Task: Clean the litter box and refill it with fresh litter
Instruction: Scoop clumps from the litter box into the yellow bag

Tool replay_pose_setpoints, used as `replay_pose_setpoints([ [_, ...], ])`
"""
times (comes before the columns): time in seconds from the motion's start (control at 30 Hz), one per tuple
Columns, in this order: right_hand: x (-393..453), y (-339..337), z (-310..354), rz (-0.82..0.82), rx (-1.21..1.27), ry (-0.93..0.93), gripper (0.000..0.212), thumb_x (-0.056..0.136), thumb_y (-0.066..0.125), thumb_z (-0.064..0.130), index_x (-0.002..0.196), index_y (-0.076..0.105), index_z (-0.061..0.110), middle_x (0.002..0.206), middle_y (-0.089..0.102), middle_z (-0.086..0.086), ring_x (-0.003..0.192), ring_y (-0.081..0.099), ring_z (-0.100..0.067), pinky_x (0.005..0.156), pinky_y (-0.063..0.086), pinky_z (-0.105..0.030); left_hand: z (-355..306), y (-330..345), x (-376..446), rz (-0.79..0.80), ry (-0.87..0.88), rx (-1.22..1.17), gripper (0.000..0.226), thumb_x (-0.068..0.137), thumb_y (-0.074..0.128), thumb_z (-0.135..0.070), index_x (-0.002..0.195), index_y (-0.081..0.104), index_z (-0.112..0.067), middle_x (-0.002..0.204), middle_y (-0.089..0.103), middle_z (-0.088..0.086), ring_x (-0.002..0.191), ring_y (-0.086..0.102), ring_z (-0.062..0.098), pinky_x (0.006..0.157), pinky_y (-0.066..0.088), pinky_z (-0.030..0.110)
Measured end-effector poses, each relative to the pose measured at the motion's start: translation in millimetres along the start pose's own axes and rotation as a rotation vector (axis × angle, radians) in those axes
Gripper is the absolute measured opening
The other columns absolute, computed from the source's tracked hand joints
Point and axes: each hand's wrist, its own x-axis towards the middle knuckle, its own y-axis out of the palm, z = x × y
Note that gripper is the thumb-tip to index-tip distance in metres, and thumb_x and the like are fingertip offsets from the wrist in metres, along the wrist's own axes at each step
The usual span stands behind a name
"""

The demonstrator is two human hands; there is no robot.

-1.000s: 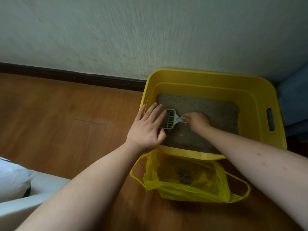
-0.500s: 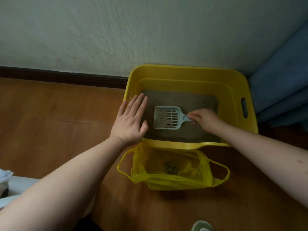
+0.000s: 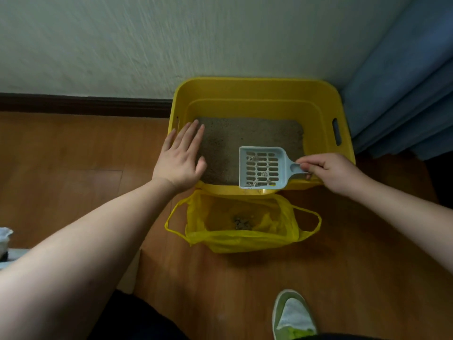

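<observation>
Two bare hands work over a yellow litter box (image 3: 259, 90) that stands on the wooden floor (image 3: 73, 153) against the wall, at about 12 o'clock from the wearer in the head view. Grey litter (image 3: 245, 136) covers its bottom. The left hand (image 3: 180, 159) lies flat on the box's rim at 9 o'clock, fingers (image 3: 193, 133) spread and straight, gripping nothing, their tips over the litter. The right hand (image 3: 335, 171) is at the near rim toward 3 o'clock, its fingers pinched shut on the short handle of a pale blue slotted scoop (image 3: 262, 168). The scoop is held roughly level above the near edge of the box, with a few small clumps sitting on its slots. Just in front of the box, at 6 o'clock from it, an open yellow plastic bag (image 3: 245, 238) rests on the floor, touching the box's near wall, with a small heap of dark clumps (image 3: 242, 223) inside. A blue curtain (image 3: 404, 89) hangs at 2 o'clock. A green and white shoe (image 3: 293, 315) shows at 5 o'clock.
</observation>
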Motion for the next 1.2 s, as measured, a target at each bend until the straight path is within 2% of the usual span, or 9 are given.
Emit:
replay_pose_setpoints([
  [0.17, -24.7, -6.9, -10.8, -0.046, -0.018, -0.032, 0.026, 0.094, 0.058, 0.020, 0.117, 0.067, 0.018, 0.101, 0.066, 0.011, 0.079, 0.062, 0.003, 0.072, 0.046, -0.016, -2.5, -0.5, -0.4, 0.050, 0.018, 0.033, 0.071, 0.092, 0.023, -0.044, 0.156, 0.013, -0.014, 0.164, 0.011, 0.006, 0.151, 0.006, 0.019, 0.122, 0.005, 0.041],
  [0.3, -38.4, -12.5, -24.2, -0.088, -0.152, -0.139, 0.024, 0.092, 0.061, 0.018, 0.114, 0.070, 0.018, 0.090, 0.065, 0.013, 0.078, 0.060, -0.001, 0.077, 0.043, -0.027, -2.2, -2.3, -2.0, 0.072, 0.037, 0.030, 0.071, 0.094, 0.020, -0.045, 0.156, 0.010, -0.015, 0.164, 0.007, 0.005, 0.151, 0.002, 0.017, 0.122, 0.002, 0.039],
  [0.43, -50.5, -11.9, -41.4, -0.136, -0.326, -0.235, 0.025, 0.090, 0.062, 0.018, 0.114, 0.070, 0.019, 0.089, 0.064, 0.013, 0.082, 0.053, -0.011, 0.073, 0.025, -0.029, -0.7, -2.6, -1.1, 0.091, 0.046, 0.023, 0.069, 0.096, 0.021, -0.046, 0.157, 0.008, -0.017, 0.164, 0.006, 0.004, 0.151, 0.001, 0.017, 0.122, 0.002, 0.039],
  [0.57, -56.0, -3.2, -55.6, -0.223, -0.432, -0.362, 0.020, 0.091, 0.060, 0.022, 0.107, 0.073, 0.018, 0.088, 0.071, 0.003, 0.078, 0.049, -0.011, 0.069, 0.019, -0.029, 1.9, -1.3, 0.7, 0.094, 0.048, 0.028, 0.069, 0.096, 0.021, -0.047, 0.157, 0.008, -0.018, 0.164, 0.006, 0.004, 0.151, 0.002, 0.017, 0.122, 0.004, 0.040],
  [0.63, -61.5, 0.0, -61.4, -0.254, -0.459, -0.390, 0.030, 0.091, 0.050, 0.033, 0.104, 0.074, 0.019, 0.086, 0.071, 0.004, 0.076, 0.054, -0.017, 0.068, 0.017, -0.028, 1.8, -0.8, -0.8, 0.101, 0.051, 0.028, 0.069, 0.096, 0.021, -0.047, 0.156, 0.008, -0.017, 0.164, 0.007, 0.004, 0.151, 0.002, 0.017, 0.122, 0.004, 0.040],
  [0.73, -70.0, 2.1, -67.9, -0.303, -0.496, -0.425, 0.035, 0.091, 0.044, 0.035, 0.103, 0.074, 0.020, 0.082, 0.070, 0.002, 0.074, 0.055, -0.019, 0.068, 0.022, -0.030, 0.7, -0.3, -2.2, 0.094, 0.048, 0.030, 0.069, 0.095, 0.021, -0.047, 0.156, 0.011, -0.017, 0.164, 0.009, 0.005, 0.151, 0.004, 0.018, 0.122, 0.005, 0.040],
  [0.87, -77.8, 4.4, -66.6, -0.410, -0.649, -0.587, 0.029, 0.095, 0.047, 0.022, 0.102, 0.074, 0.016, 0.082, 0.070, -0.003, 0.071, 0.058, -0.025, 0.068, 0.030, -0.036, -1.0, -2.1, -1.9, 0.078, 0.037, 0.025, 0.070, 0.093, 0.020, -0.047, 0.156, 0.013, -0.017, 0.164, 0.011, 0.005, 0.151, 0.006, 0.018, 0.121, 0.004, 0.038],
  [1.03, -84.3, 0.7, -66.7, -0.469, -0.892, -0.833, 0.027, 0.101, 0.048, 0.010, 0.107, 0.073, 0.016, 0.084, 0.070, -0.002, 0.068, 0.061, -0.024, 0.068, 0.032, -0.036, -1.7, -0.5, -1.0, 0.070, 0.051, 0.019, 0.069, 0.094, 0.020, -0.047, 0.156, 0.014, -0.017, 0.163, 0.013, 0.006, 0.150, 0.007, 0.019, 0.122, 0.005, 0.039],
  [1.2, -87.2, 8.3, -64.3, -0.499, -0.965, -0.904, 0.030, 0.099, 0.048, 0.005, 0.111, 0.072, 0.017, 0.085, 0.069, -0.002, 0.069, 0.062, -0.022, 0.070, 0.032, -0.036, -1.4, -0.6, -1.4, 0.078, 0.049, 0.028, 0.070, 0.093, 0.018, -0.047, 0.156, 0.014, -0.016, 0.163, 0.013, 0.006, 0.150, 0.007, 0.018, 0.122, 0.005, 0.039],
])
